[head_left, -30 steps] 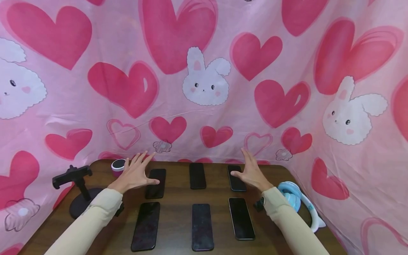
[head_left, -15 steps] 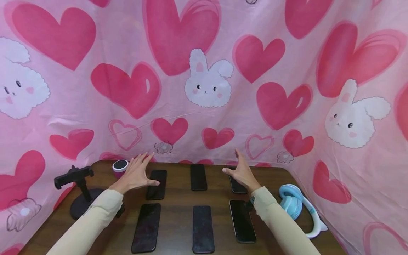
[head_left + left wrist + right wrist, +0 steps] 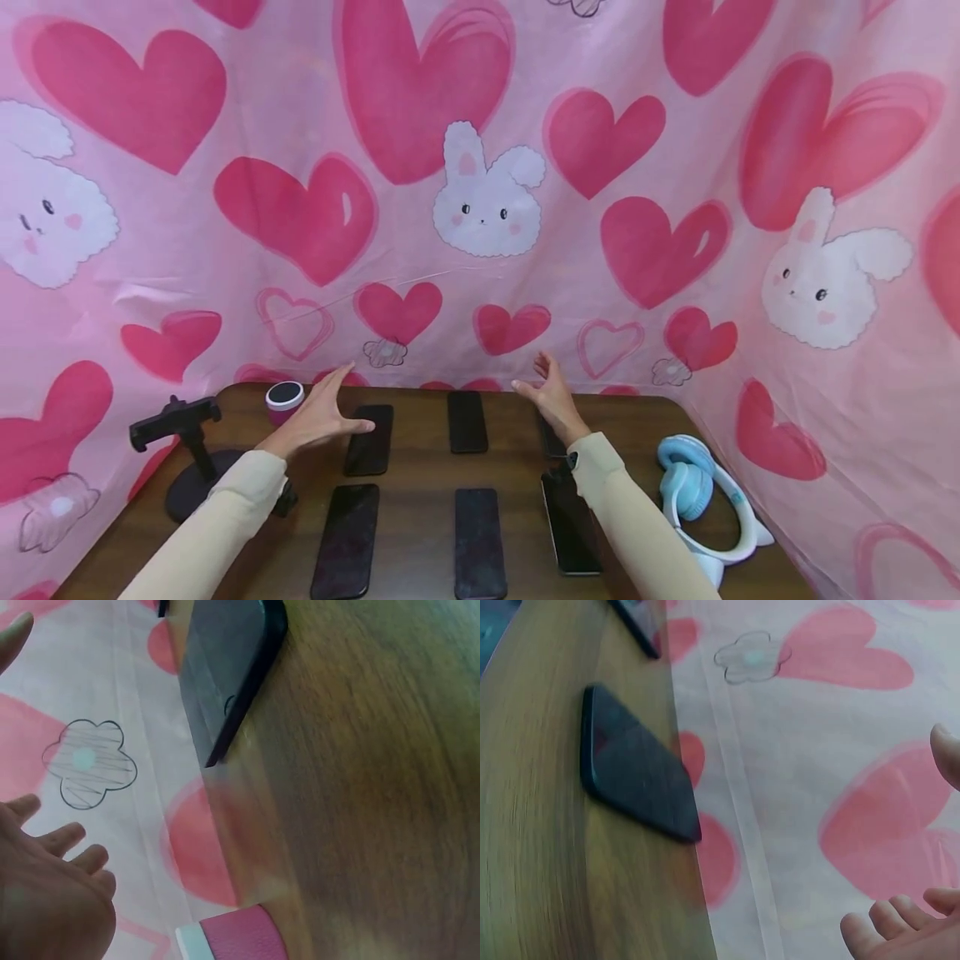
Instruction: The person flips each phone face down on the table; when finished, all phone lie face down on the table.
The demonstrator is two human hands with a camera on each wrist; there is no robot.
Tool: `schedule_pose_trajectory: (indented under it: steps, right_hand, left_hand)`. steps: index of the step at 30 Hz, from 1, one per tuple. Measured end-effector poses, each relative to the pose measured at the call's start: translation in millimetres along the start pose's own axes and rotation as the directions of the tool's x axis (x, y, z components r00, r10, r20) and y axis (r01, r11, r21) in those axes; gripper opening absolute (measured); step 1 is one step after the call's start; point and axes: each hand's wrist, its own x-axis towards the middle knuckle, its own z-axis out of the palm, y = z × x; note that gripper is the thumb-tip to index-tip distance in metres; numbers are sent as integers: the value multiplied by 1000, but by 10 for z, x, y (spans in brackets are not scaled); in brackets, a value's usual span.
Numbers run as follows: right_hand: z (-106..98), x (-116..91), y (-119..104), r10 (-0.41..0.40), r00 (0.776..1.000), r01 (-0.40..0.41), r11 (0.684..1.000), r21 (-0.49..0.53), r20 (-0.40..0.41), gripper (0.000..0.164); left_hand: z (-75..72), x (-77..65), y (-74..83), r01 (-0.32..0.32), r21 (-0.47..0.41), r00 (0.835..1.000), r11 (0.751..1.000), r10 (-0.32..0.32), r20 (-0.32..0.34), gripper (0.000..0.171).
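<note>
One left hand (image 3: 315, 420): fingers spread, holding nothing.
Right hand (image 3: 557, 403): spread too, holding nothing.
Lower-right phone (image 3: 567, 533): partly hidden; your sleeve (image 3: 637, 512) may touch it, so lift before moving.

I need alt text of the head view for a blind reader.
Two empty hands hover above a wooden table holding six dark smartphones in two rows. A phone stand and round speaker are left, cat-ear headphones right, pink rabbit-and-heart fabric behind.
</note>
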Motion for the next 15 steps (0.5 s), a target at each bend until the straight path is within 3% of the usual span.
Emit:
schedule_pose_trajectory:
  steps: [7, 15]
  right_hand:
    - [227, 32, -81, 19, 997, -30, 987, 161, 73, 87]
    - [559, 55, -119, 18, 990, -51, 969, 241, 137, 86]
  left_hand:
    - [-14, 6, -12, 97, -167, 994, 981, -87, 70, 117]
    - [14, 21, -47, 190, -359, 977, 914, -141, 159, 114]
